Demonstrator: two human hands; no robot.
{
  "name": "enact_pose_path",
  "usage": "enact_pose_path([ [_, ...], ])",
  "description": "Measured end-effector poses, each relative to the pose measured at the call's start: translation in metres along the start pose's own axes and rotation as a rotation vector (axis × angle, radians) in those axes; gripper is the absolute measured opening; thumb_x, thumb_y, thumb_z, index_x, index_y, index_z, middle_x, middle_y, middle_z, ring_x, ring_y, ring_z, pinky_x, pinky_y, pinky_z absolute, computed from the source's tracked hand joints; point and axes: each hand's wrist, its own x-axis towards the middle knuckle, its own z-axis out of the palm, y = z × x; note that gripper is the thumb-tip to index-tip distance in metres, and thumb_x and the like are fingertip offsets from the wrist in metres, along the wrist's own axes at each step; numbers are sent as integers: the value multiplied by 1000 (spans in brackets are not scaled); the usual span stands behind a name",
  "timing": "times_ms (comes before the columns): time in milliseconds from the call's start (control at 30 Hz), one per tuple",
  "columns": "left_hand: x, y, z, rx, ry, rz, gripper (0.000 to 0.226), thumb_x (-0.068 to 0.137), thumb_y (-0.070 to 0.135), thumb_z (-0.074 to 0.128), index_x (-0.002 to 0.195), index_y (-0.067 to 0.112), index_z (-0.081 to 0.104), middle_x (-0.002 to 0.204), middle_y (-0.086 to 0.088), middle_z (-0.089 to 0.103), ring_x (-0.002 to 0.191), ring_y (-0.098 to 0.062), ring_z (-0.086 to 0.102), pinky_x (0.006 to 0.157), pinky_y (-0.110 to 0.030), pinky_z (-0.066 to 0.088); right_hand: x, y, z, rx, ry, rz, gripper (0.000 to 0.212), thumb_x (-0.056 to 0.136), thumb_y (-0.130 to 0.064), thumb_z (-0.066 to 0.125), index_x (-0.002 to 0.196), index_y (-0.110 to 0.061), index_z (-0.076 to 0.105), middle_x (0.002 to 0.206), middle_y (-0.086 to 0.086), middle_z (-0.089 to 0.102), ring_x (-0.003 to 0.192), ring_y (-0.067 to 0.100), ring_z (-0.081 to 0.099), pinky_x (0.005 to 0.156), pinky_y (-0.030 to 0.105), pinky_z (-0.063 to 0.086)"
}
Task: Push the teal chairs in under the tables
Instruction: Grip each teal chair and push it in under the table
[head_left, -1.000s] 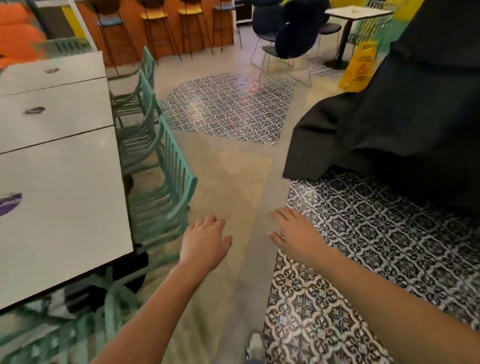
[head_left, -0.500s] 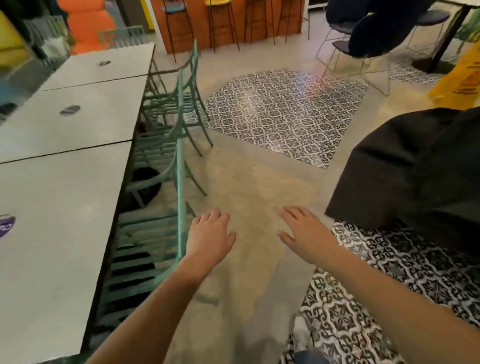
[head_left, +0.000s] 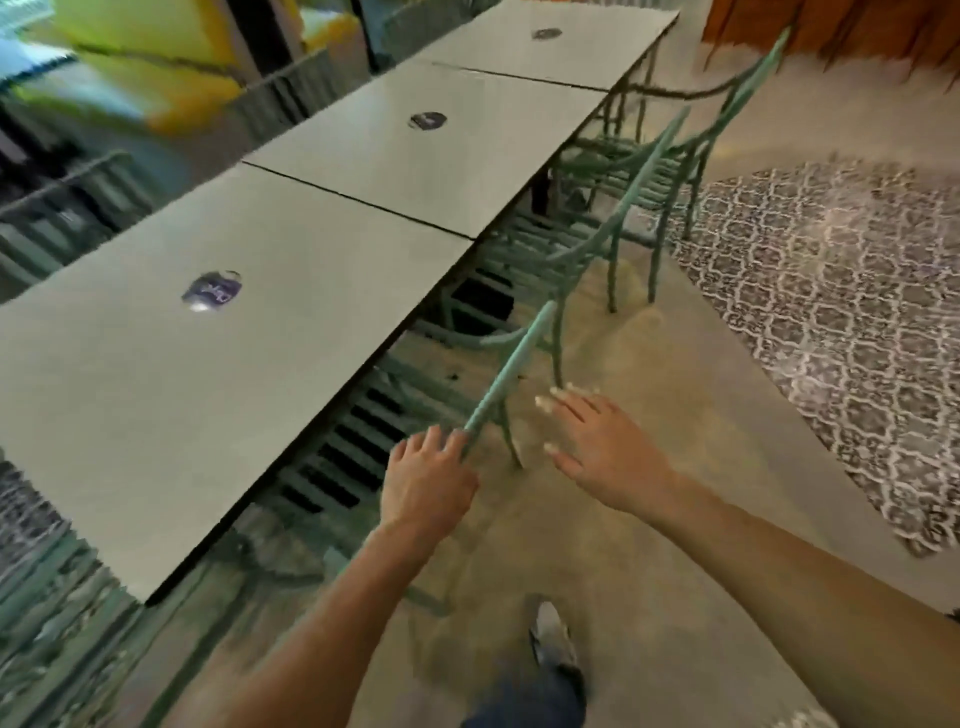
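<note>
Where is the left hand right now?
In the head view, the left hand is low centre, fingers touching the near end of the nearest teal chair's backrest, beside the closest table's edge.

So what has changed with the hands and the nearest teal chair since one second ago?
The left hand moved forward from open air, and its fingers now touch the top rail of the nearest teal chair. The right hand is still open and touches nothing. The chair's seat remains partly under the white table. The camera view swung left.
</note>
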Motion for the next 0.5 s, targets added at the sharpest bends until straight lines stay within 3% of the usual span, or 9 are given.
enact_pose_path([
  [133, 20, -2, 11, -33, -16, -130, 45, 91, 51, 47, 130, 29, 50, 127, 3, 54, 118, -21, 52, 100, -37, 41, 57, 28, 11, -40, -49, -197, 57, 93, -41, 51, 145, -19, 39, 148, 8, 41, 139, 26, 33, 114, 41, 23],
  [233, 16, 1, 10, -63, -27, -232, 48, 91, 52, 48, 133, 28, 48, 128, 4, 53, 118, -19, 51, 100, -36, 41, 93, 43, 10, -46, -133, -293, 60, 93, -43, 46, 147, -20, 34, 151, 4, 36, 142, 22, 27, 117, 39, 17],
  [400, 24, 8, 18, -52, -74, -411, 53, 92, 54, 45, 137, 26, 46, 134, 2, 51, 127, -21, 47, 105, -37, 38, 160, 64, 18, -57, -161, -535, 59, 93, -41, 50, 146, -21, 36, 148, 6, 41, 141, 25, 30, 116, 44, 24],
  [500, 19, 23, 28, -61, -123, -561, 49, 93, 55, 43, 134, 27, 47, 130, 2, 53, 123, -22, 50, 102, -38, 41, 184, 75, 25, -74, -241, -620, 58, 95, -42, 48, 147, -23, 33, 151, 4, 37, 143, 22, 25, 118, 42, 20],
])
